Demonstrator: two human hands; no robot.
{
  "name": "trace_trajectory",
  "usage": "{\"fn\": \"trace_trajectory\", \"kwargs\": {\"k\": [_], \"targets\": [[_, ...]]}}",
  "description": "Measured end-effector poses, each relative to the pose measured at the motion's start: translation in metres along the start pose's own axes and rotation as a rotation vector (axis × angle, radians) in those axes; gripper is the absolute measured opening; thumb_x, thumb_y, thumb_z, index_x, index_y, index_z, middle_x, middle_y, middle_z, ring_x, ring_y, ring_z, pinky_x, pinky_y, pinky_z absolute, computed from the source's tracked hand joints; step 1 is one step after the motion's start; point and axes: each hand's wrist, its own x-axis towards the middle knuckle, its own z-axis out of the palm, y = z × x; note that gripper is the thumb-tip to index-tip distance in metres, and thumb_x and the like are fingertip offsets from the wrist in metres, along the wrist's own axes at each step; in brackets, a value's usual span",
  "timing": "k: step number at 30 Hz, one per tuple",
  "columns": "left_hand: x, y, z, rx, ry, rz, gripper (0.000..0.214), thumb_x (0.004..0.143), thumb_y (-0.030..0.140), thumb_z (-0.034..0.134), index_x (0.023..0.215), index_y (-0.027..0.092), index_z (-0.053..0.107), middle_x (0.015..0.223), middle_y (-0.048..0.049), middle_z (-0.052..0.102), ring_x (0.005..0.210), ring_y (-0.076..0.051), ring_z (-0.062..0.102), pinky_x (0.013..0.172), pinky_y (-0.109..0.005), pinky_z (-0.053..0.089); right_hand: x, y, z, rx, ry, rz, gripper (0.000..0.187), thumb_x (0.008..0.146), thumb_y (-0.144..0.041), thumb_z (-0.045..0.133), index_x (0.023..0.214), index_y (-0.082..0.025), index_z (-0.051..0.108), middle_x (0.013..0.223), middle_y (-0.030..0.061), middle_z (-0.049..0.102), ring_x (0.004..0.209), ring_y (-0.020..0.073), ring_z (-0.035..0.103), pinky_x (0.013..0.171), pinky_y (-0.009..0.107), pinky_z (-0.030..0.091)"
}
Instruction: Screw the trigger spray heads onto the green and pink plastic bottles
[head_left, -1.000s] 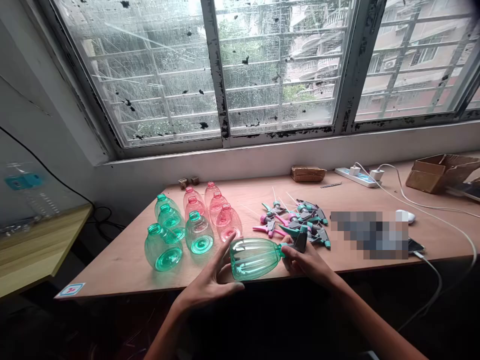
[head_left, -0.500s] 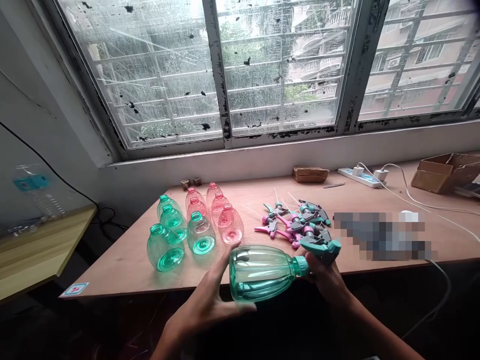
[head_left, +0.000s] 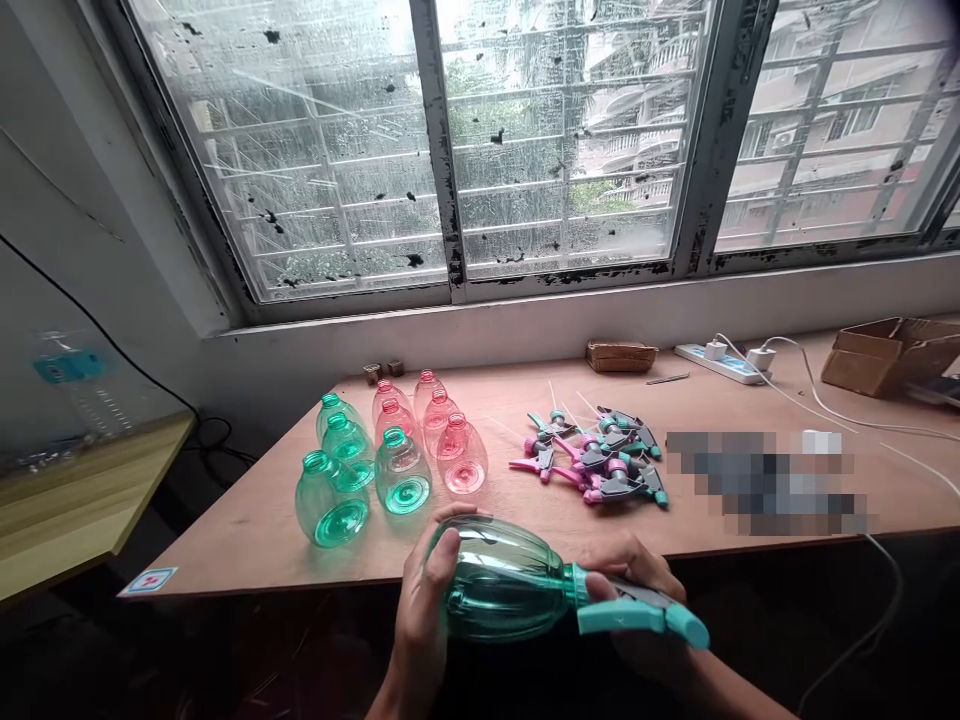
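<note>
A clear green spray bottle (head_left: 506, 580) lies sideways in front of the table's near edge, held between my two hands. My left hand (head_left: 424, 590) is wrapped round its base end, thumb on top. At the neck, my right hand (head_left: 634, 565) grips the collar of the teal and grey trigger sprayer head (head_left: 645, 615), which sits on the bottle's mouth. The trigger side faces toward me. Some fingers of my right hand are hidden behind the head. Beyond, on the table, stand several open green bottles (head_left: 334, 505) and several open pink bottles (head_left: 461, 455).
A pile of pink, teal and grey trigger sprayer heads (head_left: 600, 455) lies mid-table. Behind are a brown box (head_left: 621, 356), a white power strip (head_left: 724, 363) with cables, and an open cardboard box (head_left: 885, 355). A blurred patch (head_left: 772, 480) covers something at right.
My left hand has closed round the bottle's base. The bottle has come lower and nearer, and the sprayer head has turned so its trigger swings toward me.
</note>
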Motion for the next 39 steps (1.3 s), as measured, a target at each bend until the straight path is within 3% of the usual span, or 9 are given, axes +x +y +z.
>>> {"fn": "trace_trajectory", "kwargs": {"k": [4, 11, 15, 20, 25, 28, 31, 34, 39], "targets": [[-0.005, 0.002, 0.005, 0.213, 0.122, 0.298, 0.042, 0.089, 0.056, 0.055, 0.110, 0.020, 0.063, 0.107, -0.0074, 0.068, 0.092, -0.026, 0.063, 0.078, -0.034, 0.049, 0.004, 0.003, 0.011, 0.135, 0.089, 0.312, 0.020, 0.086, -0.028, 0.064, 0.068, -0.023, 0.058, 0.050, -0.0037, 0.058, 0.038, 0.0122, 0.051, 0.036, 0.020, 0.039], [-0.004, 0.000, 0.003, 0.366, 0.027, 0.812, 0.044, 0.091, 0.046, 0.059, 0.127, 0.021, 0.055, 0.117, -0.0101, 0.061, 0.110, -0.028, 0.057, 0.093, -0.039, 0.049, 0.010, 0.008, 0.004, 0.451, 0.097, 0.665, 0.032, 0.081, -0.044, 0.071, 0.065, -0.021, 0.057, 0.051, -0.0061, 0.043, 0.045, 0.0091, 0.033, 0.042, 0.020, 0.029], [-0.001, -0.008, 0.007, 0.260, 0.019, 0.734, 0.047, 0.089, 0.054, 0.059, 0.124, 0.022, 0.057, 0.118, -0.0104, 0.062, 0.113, -0.030, 0.058, 0.097, -0.042, 0.049, 0.012, 0.012, -0.012, 0.524, -0.029, 0.644, 0.032, 0.077, -0.051, 0.077, 0.076, -0.021, 0.064, 0.055, -0.0043, 0.050, 0.047, 0.0106, 0.037, 0.044, 0.022, 0.032], [0.001, -0.038, 0.025, -0.215, 0.145, 0.295, 0.051, 0.098, 0.061, 0.033, 0.132, 0.026, 0.047, 0.127, -0.0118, 0.062, 0.115, -0.032, 0.062, 0.098, -0.050, 0.051, 0.002, 0.024, -0.002, 0.497, -0.099, 0.477, 0.061, 0.063, -0.064, 0.084, 0.109, -0.029, 0.064, 0.083, 0.0026, 0.066, 0.067, 0.0210, 0.060, 0.059, 0.033, 0.052], [0.013, -0.056, 0.018, 0.131, -0.198, 0.308, 0.077, 0.092, 0.068, 0.045, 0.154, 0.030, 0.018, 0.162, -0.0139, 0.026, 0.147, -0.035, 0.032, 0.118, -0.055, 0.031, 0.000, 0.033, 0.015, 0.292, -0.159, 0.528, 0.077, 0.077, -0.057, 0.077, 0.141, -0.032, 0.044, 0.136, 0.0127, 0.060, 0.125, 0.0340, 0.056, 0.101, 0.051, 0.049], [0.029, -0.051, 0.001, 0.570, -0.359, 0.360, 0.077, 0.093, 0.060, 0.052, 0.156, 0.029, 0.020, 0.166, -0.0123, 0.019, 0.152, -0.037, 0.017, 0.122, -0.060, 0.019, 0.030, 0.043, -0.009, 0.117, -0.131, 0.505, 0.077, 0.077, -0.054, 0.077, 0.142, -0.030, 0.043, 0.139, 0.0145, 0.058, 0.126, 0.0363, 0.056, 0.098, 0.054, 0.051], [0.045, -0.048, -0.015, 0.846, -0.349, 0.417, 0.061, 0.099, 0.046, 0.049, 0.154, 0.028, 0.027, 0.161, -0.0119, 0.033, 0.150, -0.032, 0.027, 0.122, -0.057, 0.024, 0.080, 0.073, -0.053, -0.286, -0.010, 0.365, 0.087, 0.072, -0.057, 0.080, 0.145, -0.027, 0.043, 0.141, 0.0166, 0.055, 0.120, 0.0387, 0.059, 0.095, 0.055, 0.051], [0.053, -0.051, -0.021, 0.972, -0.360, 0.471, 0.058, 0.099, 0.042, 0.051, 0.152, 0.026, 0.030, 0.155, -0.0121, 0.043, 0.145, -0.030, 0.039, 0.119, -0.053, 0.035, 0.129, 0.126, -0.098, -0.612, 0.040, 0.315, 0.087, 0.073, -0.064, 0.075, 0.144, -0.023, 0.045, 0.141, 0.0203, 0.054, 0.120, 0.0420, 0.057, 0.094, 0.057, 0.049], [0.051, -0.058, -0.016, 1.180, -0.456, 0.530, 0.056, 0.097, 0.040, 0.054, 0.147, 0.020, 0.039, 0.150, -0.0147, 0.049, 0.141, -0.031, 0.043, 0.115, -0.052, 0.041, 0.166, 0.215, -0.149, -0.884, 0.062, 0.511, 0.082, 0.079, -0.066, 0.063, 0.136, -0.009, 0.046, 0.125, 0.0287, 0.062, 0.113, 0.0408, 0.060, 0.088, 0.047, 0.046]]}}
